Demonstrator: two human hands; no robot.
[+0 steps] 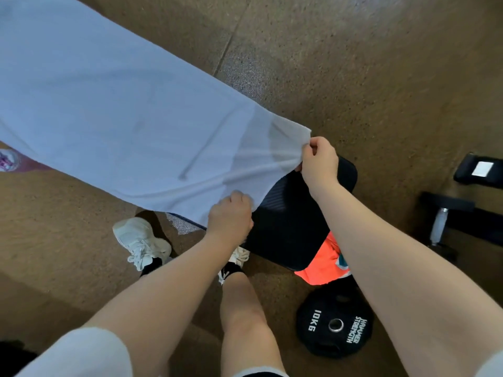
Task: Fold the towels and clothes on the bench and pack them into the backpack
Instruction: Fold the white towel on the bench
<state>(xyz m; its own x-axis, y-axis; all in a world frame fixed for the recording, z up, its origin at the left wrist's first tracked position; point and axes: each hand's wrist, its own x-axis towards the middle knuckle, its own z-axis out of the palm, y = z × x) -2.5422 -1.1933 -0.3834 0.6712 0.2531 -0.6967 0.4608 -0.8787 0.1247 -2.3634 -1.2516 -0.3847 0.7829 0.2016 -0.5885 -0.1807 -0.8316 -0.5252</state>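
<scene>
Above the bench (294, 229), left hand (230, 216) and right hand (318, 164) pinch adjacent corners of the white towel (122, 112): light, limp, likely best held by its corners.

Left hand (230, 213) and right hand (319, 162) pinch white towel (122, 110) edge above black worktop (288, 213); orange garment (324, 265) near right.

Pale blue towel (122, 104), black bench (288, 227), orange garment (324, 265) (teal patch), white shoes (140, 240).
</scene>
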